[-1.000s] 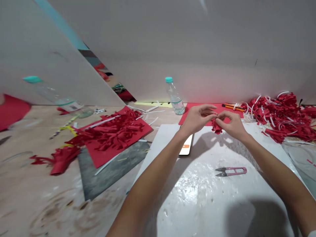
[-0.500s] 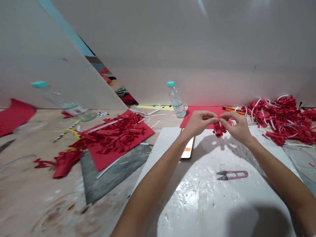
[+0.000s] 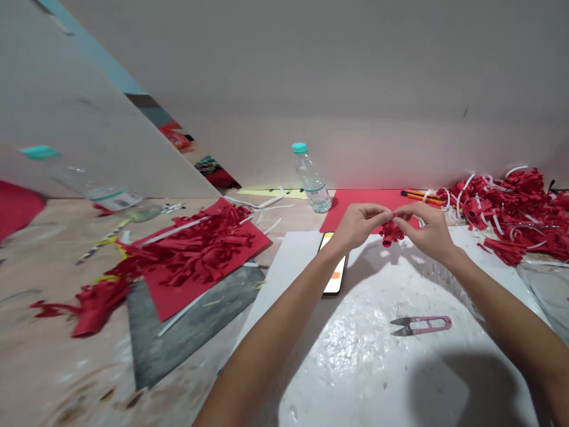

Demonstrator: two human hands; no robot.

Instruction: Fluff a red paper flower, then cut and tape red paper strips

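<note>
My left hand (image 3: 361,228) and my right hand (image 3: 427,231) meet above the white board, both closed in a pinch, fingertips nearly touching. Between them hangs a small red fringed roll (image 3: 389,235), gripped at its upper part; the fingers partly cover it. A bit of white strip shows beside my right fingers. Pink-handled thread snips (image 3: 424,325) lie on the white board (image 3: 342,379) below my hands. Under my left wrist rests a phone (image 3: 332,284) with its screen lit, partly hidden by the forearm.
Many red fringed rolls with white strips form a pile (image 3: 511,207) at right. To the left, cut red fringes (image 3: 200,249) lie on a red sheet above a grey board (image 3: 178,332). A plastic bottle (image 3: 315,184) stands by the wall. Orange pencils (image 3: 422,197) lie behind my hands.
The view has shifted slightly, so items at left appear farther left. Both hands keep their pinch on the red fringed roll, fingers moved only a little.
</note>
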